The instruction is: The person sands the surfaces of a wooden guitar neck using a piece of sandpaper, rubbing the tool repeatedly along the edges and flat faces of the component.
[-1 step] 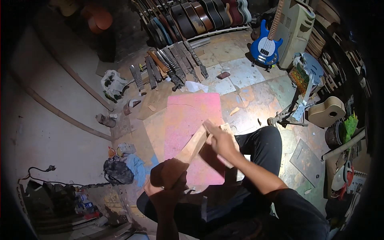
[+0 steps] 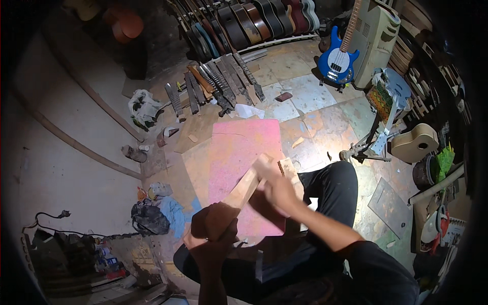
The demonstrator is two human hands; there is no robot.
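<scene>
A long pale piece of wood [image 2: 241, 191] slants up and to the right from my lap over a pink board [image 2: 245, 133]. Its near end is broad and rounded, in shadow. My left hand [image 2: 211, 239] is closed around that near end. Over the wood's far end is my right hand [image 2: 278, 190], blurred, with its fingers curled against the surface. Whatever lies under those fingers is hidden. Just beyond the right hand, beside my knee, a second pale wooden piece [image 2: 291, 170] shows a dark notched edge.
Several guitar necks [image 2: 218, 84] lie on the floor ahead, before a row of guitar bodies [image 2: 254, 23]. A blue bass guitar [image 2: 336, 58] stands at the far right. A black plastic bag [image 2: 150, 217] and blue cloth [image 2: 173, 211] lie left. An acoustic guitar [image 2: 414, 143] is at the right.
My right hand has shifted slightly back toward me along the wood and is more blurred. My left hand and the wood stay nearly in place.
</scene>
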